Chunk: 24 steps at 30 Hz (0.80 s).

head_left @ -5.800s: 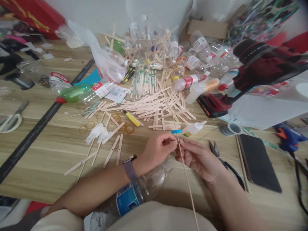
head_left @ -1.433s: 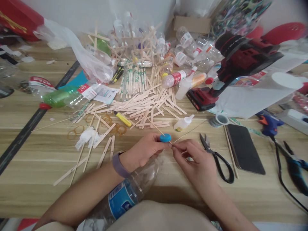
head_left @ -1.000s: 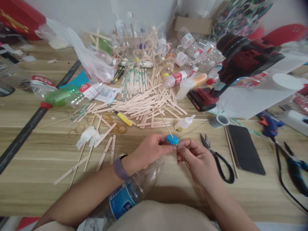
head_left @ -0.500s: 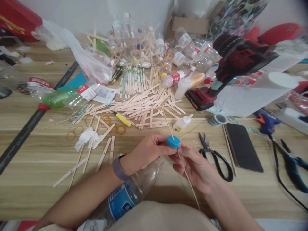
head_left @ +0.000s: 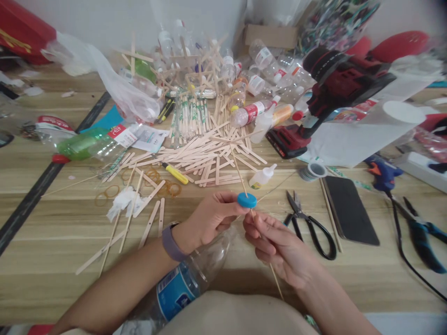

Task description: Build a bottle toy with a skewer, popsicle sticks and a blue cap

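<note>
One blue cap [head_left: 247, 200] sits above the table, threaded on a thin wooden stick [head_left: 239, 173]. My left hand [head_left: 204, 217] grips the cap's edge, thumb against fingers; my right hand [head_left: 279, 244] pinches the stick just below it. Clear bottle [head_left: 176, 291] lies under my left forearm. Outward: black-handled scissors [head_left: 309, 222] right, small squeeze bottle [head_left: 262, 177] beyond the cap, heaped flat sticks [head_left: 206, 153] farther off.
</note>
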Each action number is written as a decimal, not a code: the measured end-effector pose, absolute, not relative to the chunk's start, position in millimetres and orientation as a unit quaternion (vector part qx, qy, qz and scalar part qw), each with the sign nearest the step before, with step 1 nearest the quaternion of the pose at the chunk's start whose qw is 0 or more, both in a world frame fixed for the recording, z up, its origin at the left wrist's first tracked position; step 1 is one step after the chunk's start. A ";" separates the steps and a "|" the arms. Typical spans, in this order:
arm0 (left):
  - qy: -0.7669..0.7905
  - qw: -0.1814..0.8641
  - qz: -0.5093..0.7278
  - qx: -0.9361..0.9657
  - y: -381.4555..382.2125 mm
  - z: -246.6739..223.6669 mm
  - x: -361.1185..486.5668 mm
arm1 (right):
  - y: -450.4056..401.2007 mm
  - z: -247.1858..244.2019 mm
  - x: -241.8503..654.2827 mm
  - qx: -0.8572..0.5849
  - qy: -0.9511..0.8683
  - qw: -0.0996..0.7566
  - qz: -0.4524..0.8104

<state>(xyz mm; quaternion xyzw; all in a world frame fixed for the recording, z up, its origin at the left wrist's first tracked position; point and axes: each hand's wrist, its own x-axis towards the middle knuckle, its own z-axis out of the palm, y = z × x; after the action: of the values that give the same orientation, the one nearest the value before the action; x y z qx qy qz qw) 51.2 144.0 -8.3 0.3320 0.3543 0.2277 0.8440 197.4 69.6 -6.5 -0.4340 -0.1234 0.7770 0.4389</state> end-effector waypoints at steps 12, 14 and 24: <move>0.398 0.847 0.219 0.277 150.8 2.1 48.1 | 76.5 -3.0 178.0 -0.459 -0.130 0.506 0.719; 0.398 0.843 0.227 0.281 152.3 1.2 46.1 | 79.3 -1.8 175.7 -0.453 -0.134 0.510 0.719; 0.404 0.823 0.266 0.299 154.4 -5.6 45.8 | 98.0 -4.7 165.4 -0.415 -0.134 0.514 0.738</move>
<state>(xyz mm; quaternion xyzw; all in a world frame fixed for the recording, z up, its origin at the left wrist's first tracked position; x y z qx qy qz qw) 45.8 154.4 -5.6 0.2986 0.4043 0.2659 0.8226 165.4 98.0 -4.7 -0.4155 -0.1344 0.7384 0.5139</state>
